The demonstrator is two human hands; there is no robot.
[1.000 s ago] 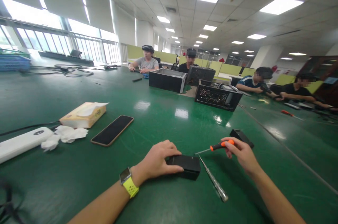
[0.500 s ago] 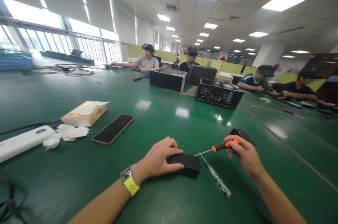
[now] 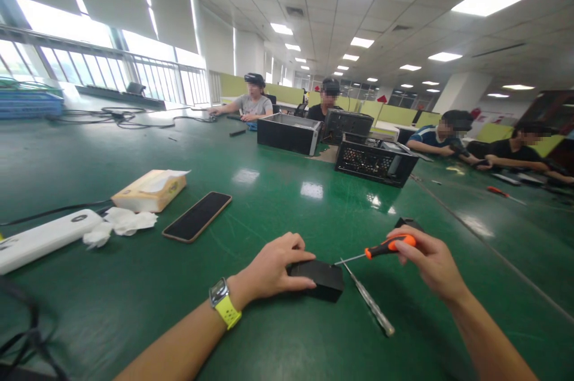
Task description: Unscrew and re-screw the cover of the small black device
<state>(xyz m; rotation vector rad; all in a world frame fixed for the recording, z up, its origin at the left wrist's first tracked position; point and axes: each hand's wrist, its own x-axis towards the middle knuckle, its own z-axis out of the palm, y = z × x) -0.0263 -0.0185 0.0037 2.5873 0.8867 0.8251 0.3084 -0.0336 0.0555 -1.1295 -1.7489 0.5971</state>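
My left hand (image 3: 278,267) grips a small black box (image 3: 323,280) on the green tabletop, its fingers and thumb on either side. In my right hand (image 3: 433,258) is a screwdriver (image 3: 388,246) with an orange and black handle. The shaft points left, and its tip meets the box's upper right edge. A clear-handled slim screwdriver (image 3: 370,302) lies on the table just right of the box. Behind my right hand sits another black piece (image 3: 409,224), partly hidden.
Left of my hands lie a phone (image 3: 197,217), a tissue pack (image 3: 150,191), crumpled tissues (image 3: 130,221) and a white power strip (image 3: 49,240). Open computer cases (image 3: 289,134) stand farther back. Several people sit around the table. Another orange screwdriver (image 3: 497,192) lies at the right.
The view has shifted slightly, so most things appear a little farther right. My right hand has turned slightly with the screwdriver, whose tip stays at the box. My left hand keeps its hold.
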